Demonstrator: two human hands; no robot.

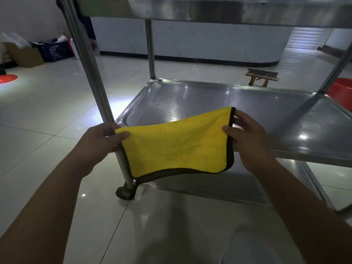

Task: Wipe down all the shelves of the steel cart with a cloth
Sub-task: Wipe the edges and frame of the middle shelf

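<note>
Two bare forearms reaching in from the bottom corners, meeting at a yellow cloth [177, 147] stretched flat between them. Left hand [101, 141] pinching the cloth's upper left corner, thumb on top, fingers curled behind. Right hand [247, 141] pinching the dark-trimmed right edge near its top, thumb on the yellow face, fingers wrapped behind. Cloth held up in the air, hanging in a shallow sag, dark border running along its bottom and right side, lower left corner dangling down in front of the near left post [89, 73]. Hung directly before the near edge of the cart's middle shelf [238, 103], not lying on it. Middle shelf shiny, streaked with glare, rimmed all round. Lower shelf [209, 189] showing beneath the cloth, dim and reflective. Top shelf [209, 8] crossing the upper frame overhead. Caster [124, 193] at the foot of the near left post, resting on pale glossy floor tiles [47, 111]. Farther off: small wooden stool [262, 77] behind the cart, red basin [341, 90] at right, cardboard box [24, 54] and dark crate [55, 51] at far left, white counter [209, 40] along the back.
</note>
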